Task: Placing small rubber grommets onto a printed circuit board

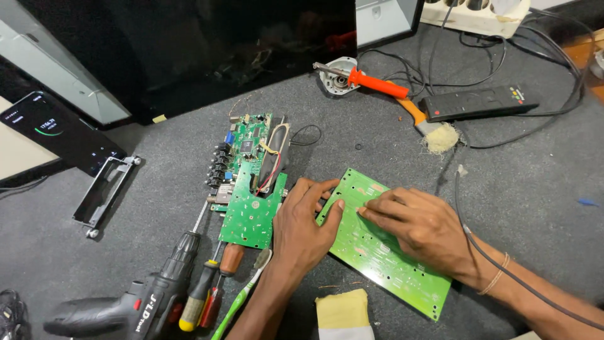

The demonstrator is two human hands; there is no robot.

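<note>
Head view: left hand (302,230) and right hand (418,226) press flat, fingers spread, grasping nothing, on green circuit board (384,252); likely light, stiff, fragile, best held by edges

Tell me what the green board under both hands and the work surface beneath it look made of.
The green board, touched by the left hand and right hand, looks like rigid circuit-board laminate with a glossy green coating and pale printed markings. The work surface looks like dark grey felt or carpet, matte and fuzzy.
</note>
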